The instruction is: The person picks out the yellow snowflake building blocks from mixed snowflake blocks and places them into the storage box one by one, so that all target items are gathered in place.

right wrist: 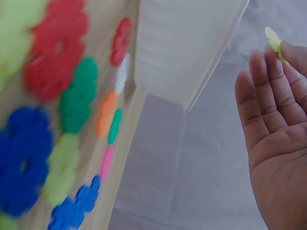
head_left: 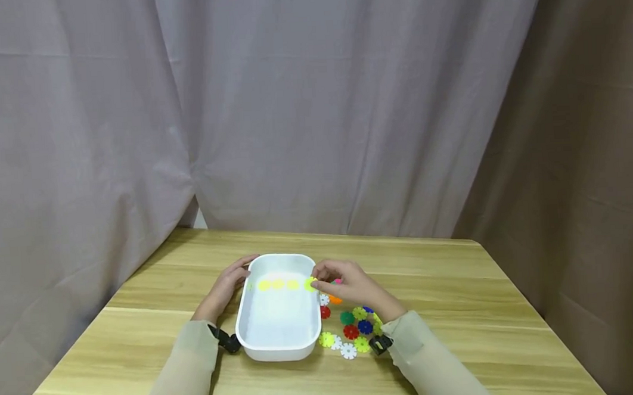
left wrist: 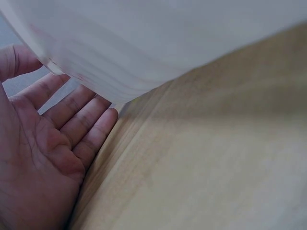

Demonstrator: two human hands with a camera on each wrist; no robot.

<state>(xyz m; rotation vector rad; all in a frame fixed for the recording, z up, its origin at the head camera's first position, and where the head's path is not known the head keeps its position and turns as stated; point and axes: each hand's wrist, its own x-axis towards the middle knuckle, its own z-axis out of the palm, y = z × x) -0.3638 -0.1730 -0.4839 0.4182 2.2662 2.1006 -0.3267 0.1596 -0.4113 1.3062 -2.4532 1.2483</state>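
Observation:
The left hand holds the left side of a white plastic basin, thumb at the rim and fingers along the outer wall; in the left wrist view that basin wall hides some fingertips. Above the basin's right rim, the right hand pinches a yellow snowflake disc between thumb and fingers. The right wrist view shows this disc edge-on at the fingertips. Inside the basin, several yellow snowflake discs lie in a row toward the far end.
Snowflake discs in mixed colours lie on the wooden table right of the basin, among them a red disc, a blue disc and a white disc. Some sit beneath the right forearm. A grey curtain hangs behind the table.

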